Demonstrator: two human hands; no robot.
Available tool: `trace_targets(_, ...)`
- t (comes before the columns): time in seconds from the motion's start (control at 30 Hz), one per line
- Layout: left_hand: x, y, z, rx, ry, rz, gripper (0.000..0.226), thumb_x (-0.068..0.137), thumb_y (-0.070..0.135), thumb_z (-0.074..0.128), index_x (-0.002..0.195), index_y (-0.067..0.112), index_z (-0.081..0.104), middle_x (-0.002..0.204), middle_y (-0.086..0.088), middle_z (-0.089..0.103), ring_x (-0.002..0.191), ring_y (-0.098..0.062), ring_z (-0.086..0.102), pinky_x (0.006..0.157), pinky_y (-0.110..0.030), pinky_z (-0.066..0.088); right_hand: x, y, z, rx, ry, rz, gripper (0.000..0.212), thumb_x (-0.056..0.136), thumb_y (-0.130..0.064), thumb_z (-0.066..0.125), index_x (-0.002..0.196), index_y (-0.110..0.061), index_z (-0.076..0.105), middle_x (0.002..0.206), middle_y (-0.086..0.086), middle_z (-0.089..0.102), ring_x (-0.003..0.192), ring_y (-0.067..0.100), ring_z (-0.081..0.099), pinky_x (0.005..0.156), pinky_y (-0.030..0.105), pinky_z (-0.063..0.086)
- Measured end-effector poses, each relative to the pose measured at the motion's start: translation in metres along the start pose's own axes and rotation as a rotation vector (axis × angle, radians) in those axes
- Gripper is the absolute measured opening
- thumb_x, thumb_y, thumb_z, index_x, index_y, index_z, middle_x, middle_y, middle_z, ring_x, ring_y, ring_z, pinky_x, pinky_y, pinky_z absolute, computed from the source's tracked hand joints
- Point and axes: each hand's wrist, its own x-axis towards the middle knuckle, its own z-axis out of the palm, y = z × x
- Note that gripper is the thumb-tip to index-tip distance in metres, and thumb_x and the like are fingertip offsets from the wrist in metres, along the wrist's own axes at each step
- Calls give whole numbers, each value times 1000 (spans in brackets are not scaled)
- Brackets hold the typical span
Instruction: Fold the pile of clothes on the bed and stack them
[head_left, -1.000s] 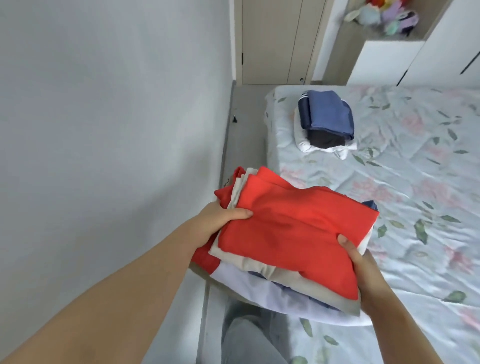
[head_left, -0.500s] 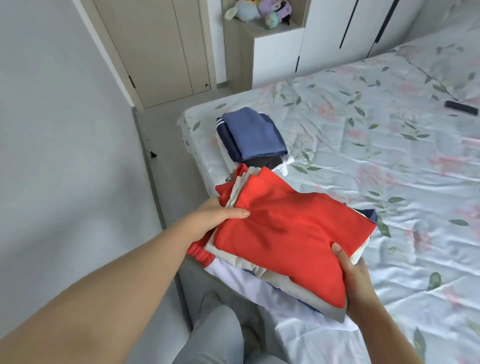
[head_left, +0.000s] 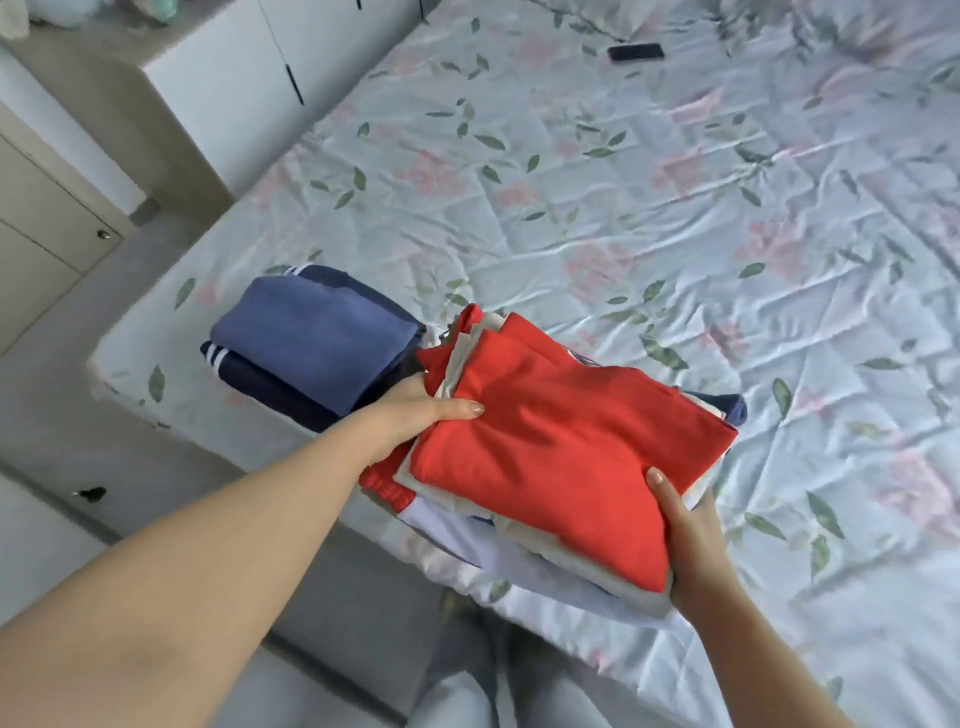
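Clothes stack, red piece on top with beige, white and dark blue layers peeking out below, is held up over the near edge of the bed. Can't tell if the bottom white layer brushes the sheet or not.

Left hand has the left edge of it: thumb laid flat on the red top, the other fingers tucked underneath where I can't see them, so it's a proper clamp grip. Right hand has the near right corner the same way, thumb pressed on top of the red and the rest curled under the pile.

Just beside the left hand, a second folded pile sits on the bed near its corner: a blue item on top of something navy with white stripes. It looks very close to the held stack, maybe touching at the far left edge.

Bed sheet is pale with pink flowers and green leaves, pretty wrinkled. A black phone lies well apart, far up the bed. White cabinet stands past the bed at the upper left, and the person's grey trouser legs show at the bottom.
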Motion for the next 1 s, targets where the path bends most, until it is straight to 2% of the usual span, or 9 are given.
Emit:
trace_targets(0.1, 36, 6, 0, 42, -29, -7, 52, 70, 32, 80, 118, 28, 60, 109, 4, 68, 102, -17, 64, 91, -34, 49, 14, 7, 4, 19, 81, -4, 53, 74, -26, 73, 123, -23, 51, 102, -8, 67, 91, 6, 64, 77, 25, 47)
trace_targets(0.2, 67, 6, -2, 59, -23, -27, 57, 65, 32, 82, 116, 25, 58, 107, 3, 67, 98, -16, 63, 84, -31, 49, 35, 16, 8, 15, 105, 3, 66, 66, -35, 72, 126, -23, 48, 107, -8, 65, 89, 2, 65, 72, 16, 50)
trace_targets(0.4, 126, -37, -1, 104, 61, -152, 67, 70, 32, 82, 126, 26, 45, 112, 6, 61, 101, -15, 59, 88, -32, 45, 90, 60, 8, -70, 84, 172, 68, 66, -37, 81, 124, -22, 48, 114, -1, 64, 101, 12, 63, 76, 22, 51)
trace_targets(0.53, 142, -65, 16, 678, 42, -327, 103, 65, 45, 79, 146, 20, 20, 147, -2, 35, 130, -26, 40, 102, -41, 40, 110, 87, 1, -325, 131, 310, 86, 64, -21, 85, 135, -21, 37, 120, -4, 55, 117, 23, 54, 95, 41, 48)
trace_targets(0.6, 135, -61, 41, 960, 162, -180, 94, 74, 37, 70, 148, 18, 15, 155, -6, 17, 141, -29, 21, 112, -43, 27, 108, 83, 2, -536, 207, 267, 87, 69, -20, 79, 142, -22, 32, 134, 2, 47, 129, 25, 43, 103, 42, 39)
trace_targets(0.67, 122, -52, 68, 1001, 296, 126, 83, 76, 28, 64, 147, 17, 23, 158, -6, 14, 145, -27, 14, 115, -44, 19, 99, 66, 11, -731, 274, 128, 84, 75, -21, 70, 147, -23, 27, 151, 3, 31, 139, 22, 29, 108, 39, 27)
trace_targets(0.77, 113, -52, 100, 1049, 409, 460, 70, 72, 33, 50, 139, 19, 35, 148, -9, 38, 137, -34, 34, 106, -54, 31, 88, 51, 30, -974, 290, -237, 69, 75, -28, 56, 141, -27, 38, 151, 6, 32, 136, 26, 29, 108, 42, 22)
trace_targets(0.87, 116, -62, 117, 1220, 273, 430, 64, 77, 47, 38, 137, 24, 36, 140, -6, 50, 129, -33, 47, 97, -55, 41, 91, 64, 41, -1279, 85, -370, 64, 70, -39, 46, 133, -30, 44, 144, 6, 46, 132, 30, 39, 105, 46, 31)
trace_targets(1.0, 129, -86, 121, 1359, 159, 336, 68, 80, 56, 33, 140, 25, 33, 139, -4, 52, 129, -32, 47, 99, -57, 40, 104, 83, 35, -1462, -171, -217, 68, 72, -53, 40, 132, -22, 52, 138, 10, 52, 124, 38, 51, 94, 53, 45)
